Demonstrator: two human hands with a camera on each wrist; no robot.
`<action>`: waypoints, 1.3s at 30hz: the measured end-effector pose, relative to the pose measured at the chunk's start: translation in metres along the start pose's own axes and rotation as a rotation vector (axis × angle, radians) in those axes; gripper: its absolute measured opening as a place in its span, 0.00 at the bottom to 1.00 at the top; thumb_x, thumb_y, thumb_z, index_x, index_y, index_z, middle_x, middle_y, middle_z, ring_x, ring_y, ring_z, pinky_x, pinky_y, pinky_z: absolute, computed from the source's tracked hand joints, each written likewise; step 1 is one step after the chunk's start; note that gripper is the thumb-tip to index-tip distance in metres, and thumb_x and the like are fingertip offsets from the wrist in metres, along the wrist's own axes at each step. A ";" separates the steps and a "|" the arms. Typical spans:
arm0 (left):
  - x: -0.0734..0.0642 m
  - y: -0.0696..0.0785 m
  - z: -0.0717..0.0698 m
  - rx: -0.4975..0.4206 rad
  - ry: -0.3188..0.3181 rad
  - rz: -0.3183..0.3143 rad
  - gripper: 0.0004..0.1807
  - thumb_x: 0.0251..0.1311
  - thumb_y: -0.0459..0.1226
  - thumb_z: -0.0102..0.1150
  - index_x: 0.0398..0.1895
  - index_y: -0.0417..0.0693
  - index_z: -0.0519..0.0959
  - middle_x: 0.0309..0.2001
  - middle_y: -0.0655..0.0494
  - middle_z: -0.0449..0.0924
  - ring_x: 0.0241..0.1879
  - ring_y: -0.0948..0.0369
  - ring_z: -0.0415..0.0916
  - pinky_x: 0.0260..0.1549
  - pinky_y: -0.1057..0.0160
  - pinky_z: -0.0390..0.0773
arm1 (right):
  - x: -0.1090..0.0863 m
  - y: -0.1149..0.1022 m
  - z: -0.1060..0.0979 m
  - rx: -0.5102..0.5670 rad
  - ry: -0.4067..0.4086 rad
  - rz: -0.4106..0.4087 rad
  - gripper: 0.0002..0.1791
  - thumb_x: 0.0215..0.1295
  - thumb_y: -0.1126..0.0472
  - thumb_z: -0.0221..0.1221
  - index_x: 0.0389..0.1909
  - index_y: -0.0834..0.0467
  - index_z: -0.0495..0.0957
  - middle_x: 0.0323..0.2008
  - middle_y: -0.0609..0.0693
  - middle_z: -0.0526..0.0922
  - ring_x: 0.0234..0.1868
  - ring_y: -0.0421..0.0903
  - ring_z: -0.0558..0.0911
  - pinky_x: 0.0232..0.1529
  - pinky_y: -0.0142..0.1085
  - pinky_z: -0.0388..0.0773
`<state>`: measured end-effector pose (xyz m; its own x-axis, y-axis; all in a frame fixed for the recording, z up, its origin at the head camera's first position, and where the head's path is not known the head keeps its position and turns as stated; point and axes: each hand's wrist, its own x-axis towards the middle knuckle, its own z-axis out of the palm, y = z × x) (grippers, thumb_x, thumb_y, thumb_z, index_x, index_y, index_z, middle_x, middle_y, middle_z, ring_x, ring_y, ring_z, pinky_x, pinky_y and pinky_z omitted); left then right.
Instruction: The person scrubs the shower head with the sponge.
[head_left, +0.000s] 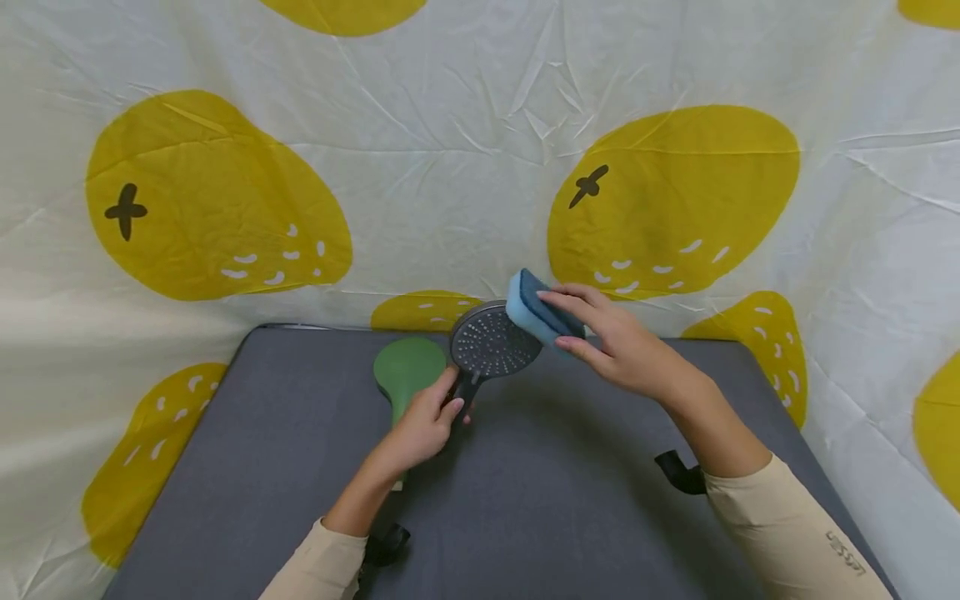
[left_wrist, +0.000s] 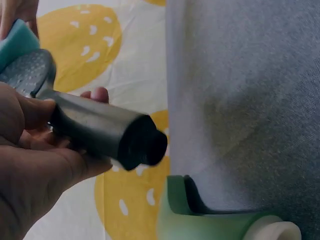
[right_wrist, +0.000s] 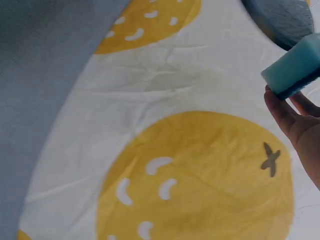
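Observation:
A dark grey shower head (head_left: 491, 342) is raised above the table, its round nozzle face toward the head camera. My left hand (head_left: 423, 425) grips it by the handle (left_wrist: 95, 125), whose open lower end shows in the left wrist view. My right hand (head_left: 630, 342) pinches a blue sponge (head_left: 528, 312) between thumb and fingers. The sponge's light blue side faces the shower head and overlaps its right edge; the darker scouring side is under the fingers. In the right wrist view the sponge (right_wrist: 295, 65) sits close against the rim of the shower head (right_wrist: 280, 22).
A green shower head (head_left: 408, 367) lies on the grey table (head_left: 570, 500), left of and partly behind my left hand. A white curtain (head_left: 450, 208) with yellow lemon prints hangs behind the table and along both sides. Black straps (head_left: 678, 475) show at the wrists.

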<state>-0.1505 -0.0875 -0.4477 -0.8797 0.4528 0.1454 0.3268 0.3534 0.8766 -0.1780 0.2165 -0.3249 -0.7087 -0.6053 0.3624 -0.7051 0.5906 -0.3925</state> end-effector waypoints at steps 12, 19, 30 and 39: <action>0.000 -0.006 0.016 0.282 0.058 0.068 0.25 0.75 0.28 0.52 0.73 0.33 0.66 0.59 0.38 0.79 0.52 0.49 0.79 0.57 0.45 0.79 | 0.010 -0.032 0.011 -0.368 -0.043 -0.240 0.34 0.62 0.63 0.72 0.70 0.51 0.75 0.68 0.66 0.71 0.65 0.64 0.74 0.62 0.58 0.79; 0.004 -0.008 0.019 0.231 0.076 0.065 0.26 0.75 0.27 0.51 0.74 0.34 0.66 0.54 0.39 0.79 0.49 0.49 0.79 0.58 0.43 0.78 | 0.007 -0.030 0.009 -0.310 -0.059 -0.156 0.35 0.66 0.62 0.69 0.74 0.49 0.70 0.72 0.63 0.67 0.68 0.62 0.72 0.62 0.54 0.80; 0.007 -0.008 0.016 0.144 0.120 0.084 0.26 0.73 0.26 0.53 0.73 0.38 0.69 0.40 0.46 0.84 0.39 0.58 0.81 0.46 0.54 0.81 | -0.025 0.016 0.009 0.034 0.026 0.109 0.34 0.74 0.64 0.60 0.78 0.54 0.62 0.74 0.55 0.67 0.71 0.55 0.69 0.68 0.59 0.70; 0.006 -0.003 0.013 0.095 0.069 0.045 0.27 0.76 0.28 0.50 0.76 0.42 0.65 0.41 0.48 0.86 0.44 0.57 0.82 0.46 0.56 0.81 | -0.038 0.033 0.013 0.083 0.052 0.176 0.34 0.75 0.61 0.60 0.78 0.50 0.62 0.74 0.53 0.69 0.70 0.53 0.70 0.69 0.59 0.69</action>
<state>-0.1526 -0.0748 -0.4555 -0.8842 0.4135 0.2174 0.3943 0.4113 0.8218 -0.1741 0.2527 -0.3626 -0.8229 -0.4667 0.3241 -0.5670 0.6377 -0.5214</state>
